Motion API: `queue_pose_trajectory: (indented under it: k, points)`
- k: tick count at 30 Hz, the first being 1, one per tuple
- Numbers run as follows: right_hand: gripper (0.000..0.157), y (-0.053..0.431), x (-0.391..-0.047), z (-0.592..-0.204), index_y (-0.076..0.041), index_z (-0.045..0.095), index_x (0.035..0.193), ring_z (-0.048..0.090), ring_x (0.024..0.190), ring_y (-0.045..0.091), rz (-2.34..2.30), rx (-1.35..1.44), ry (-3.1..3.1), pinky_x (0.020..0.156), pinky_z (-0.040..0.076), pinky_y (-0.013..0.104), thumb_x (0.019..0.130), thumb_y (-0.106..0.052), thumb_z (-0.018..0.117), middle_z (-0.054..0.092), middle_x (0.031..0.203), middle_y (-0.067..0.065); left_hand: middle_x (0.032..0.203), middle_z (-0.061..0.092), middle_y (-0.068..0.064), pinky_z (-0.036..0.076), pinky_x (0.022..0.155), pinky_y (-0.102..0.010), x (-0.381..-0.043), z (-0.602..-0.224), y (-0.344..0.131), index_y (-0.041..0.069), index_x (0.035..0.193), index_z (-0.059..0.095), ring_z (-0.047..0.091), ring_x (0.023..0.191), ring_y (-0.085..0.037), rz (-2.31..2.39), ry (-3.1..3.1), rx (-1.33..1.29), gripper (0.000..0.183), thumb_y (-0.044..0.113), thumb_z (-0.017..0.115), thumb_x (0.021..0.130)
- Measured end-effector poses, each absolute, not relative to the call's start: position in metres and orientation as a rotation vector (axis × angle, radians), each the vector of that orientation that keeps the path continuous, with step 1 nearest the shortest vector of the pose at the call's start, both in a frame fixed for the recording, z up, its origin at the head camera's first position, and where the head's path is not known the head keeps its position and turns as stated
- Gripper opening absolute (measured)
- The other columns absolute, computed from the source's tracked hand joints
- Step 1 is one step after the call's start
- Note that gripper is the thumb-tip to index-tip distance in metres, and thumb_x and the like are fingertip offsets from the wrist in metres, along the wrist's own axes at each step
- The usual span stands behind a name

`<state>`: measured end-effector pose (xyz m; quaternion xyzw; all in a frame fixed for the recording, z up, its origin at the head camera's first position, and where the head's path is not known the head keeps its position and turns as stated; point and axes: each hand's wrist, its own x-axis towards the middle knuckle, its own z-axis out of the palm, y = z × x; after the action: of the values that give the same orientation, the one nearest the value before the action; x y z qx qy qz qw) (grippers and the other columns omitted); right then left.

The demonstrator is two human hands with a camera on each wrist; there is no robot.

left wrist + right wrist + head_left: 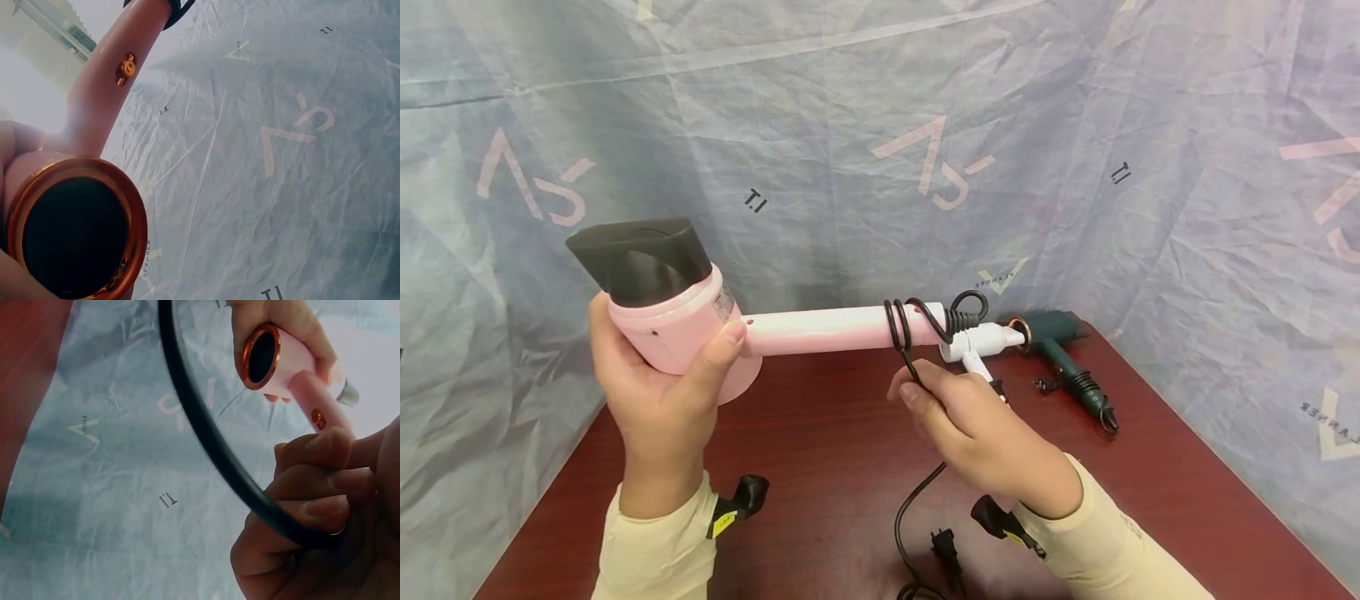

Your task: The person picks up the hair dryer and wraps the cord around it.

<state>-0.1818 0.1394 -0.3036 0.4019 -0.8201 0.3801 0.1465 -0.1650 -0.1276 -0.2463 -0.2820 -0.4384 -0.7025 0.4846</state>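
A pink hair dryer (827,330) with a black nozzle (651,262) is held up above the table, its handle pointing right. My left hand (658,400) grips it round the barrel; the left wrist view shows its copper-rimmed rear end (139,219) and a gold switch (125,69) on the handle. Several turns of black cord (898,325) wrap the handle near its end. My right hand (962,417) pinches the cord just below those turns, and in the right wrist view the cord (212,447) runs into its curled fingers. The rest of the cord hangs down to a plug (945,546) near the front.
On the right of the dark red table (820,467) lie a white hair dryer (988,340) and a dark green hair dryer (1060,354) with its cord wound on the handle. Grey printed sheeting (820,150) stands round the back and sides.
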Motion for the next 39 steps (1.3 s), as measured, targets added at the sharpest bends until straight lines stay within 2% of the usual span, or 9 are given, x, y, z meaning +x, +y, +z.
queue_pose_trajectory:
  k: [9, 13, 19, 26, 29, 34, 39]
  points:
    - [0.02, 0.14, -0.175, -0.299, -0.02, 0.064, 0.111, 0.045, 0.061, 0.001, 1.073, 1.175, -2.364, 0.066, 0.048, 0.024, 0.112, -0.025, 0.044, 0.047, 0.069, -0.013, 0.11, 0.067, -0.023, 0.055, 0.091, -0.037, -0.164, -0.244, -0.127, -0.01, 0.121, 0.055, 0.064, 0.097, -0.035, -1.68, -1.048, -0.663, 0.064, -0.019, 0.075, 0.061]
    - [0.021, 0.14, -0.173, -0.298, -0.02, 0.066, 0.111, 0.041, 0.057, 0.0, 1.077, 1.183, -2.355, 0.062, 0.047, 0.023, 0.112, -0.023, 0.045, 0.045, 0.066, -0.014, 0.11, 0.067, -0.023, 0.054, 0.093, -0.037, -0.165, -0.243, -0.127, -0.01, 0.12, 0.054, 0.064, 0.099, -0.035, -1.663, -1.039, -0.654, 0.064, -0.018, 0.076, 0.06]
    - [0.02, 0.141, -0.167, -0.296, -0.023, 0.065, 0.114, 0.044, 0.055, -0.001, 1.099, 1.223, -2.352, 0.057, 0.046, 0.021, 0.112, -0.022, 0.045, 0.045, 0.065, -0.016, 0.111, 0.067, -0.024, 0.053, 0.094, -0.036, -0.166, -0.243, -0.129, -0.01, 0.119, 0.054, 0.064, 0.1, -0.035, -1.617, -1.033, -0.62, 0.065, -0.015, 0.08, 0.06]
    - [0.018, 0.143, -0.158, -0.294, -0.026, 0.063, 0.113, 0.044, 0.063, -0.001, 1.008, 1.279, -2.345, 0.064, 0.046, 0.02, 0.112, -0.023, 0.045, 0.05, 0.072, -0.015, 0.113, 0.066, -0.027, 0.053, 0.096, -0.037, -0.168, -0.242, -0.132, -0.01, 0.12, 0.053, 0.064, 0.102, -0.037, -1.575, -1.024, -0.591, 0.067, -0.013, 0.082, 0.06]
    - [0.017, 0.143, -0.156, -0.294, -0.024, 0.063, 0.111, 0.043, 0.065, -0.002, 0.971, 1.313, -2.307, 0.065, 0.045, 0.017, 0.111, -0.019, 0.047, 0.052, 0.074, -0.015, 0.114, 0.065, -0.027, 0.053, 0.096, -0.037, -0.168, -0.241, -0.133, -0.009, 0.121, 0.053, 0.064, 0.103, -0.037, -1.56, -1.033, -0.581, 0.067, -0.012, 0.082, 0.061]
    - [0.016, 0.143, -0.152, -0.292, -0.022, 0.064, 0.11, 0.036, 0.061, -0.006, 0.912, 1.344, -2.228, 0.059, 0.038, 0.009, 0.108, -0.013, 0.051, 0.045, 0.068, -0.016, 0.113, 0.065, -0.026, 0.053, 0.096, -0.037, -0.17, -0.241, -0.135, -0.009, 0.122, 0.052, 0.063, 0.102, -0.037, -1.56, -1.035, -0.581, 0.068, -0.011, 0.083, 0.061]
    - [0.014, 0.144, -0.146, -0.29, -0.021, 0.063, 0.109, 0.038, 0.062, -0.008, 0.837, 1.358, -2.161, 0.061, 0.037, 0.007, 0.105, -0.01, 0.055, 0.047, 0.073, -0.016, 0.114, 0.065, -0.025, 0.053, 0.095, -0.036, -0.172, -0.243, -0.135, -0.009, 0.123, 0.053, 0.063, 0.102, -0.036, -1.538, -1.075, -0.573, 0.069, -0.01, 0.083, 0.061]
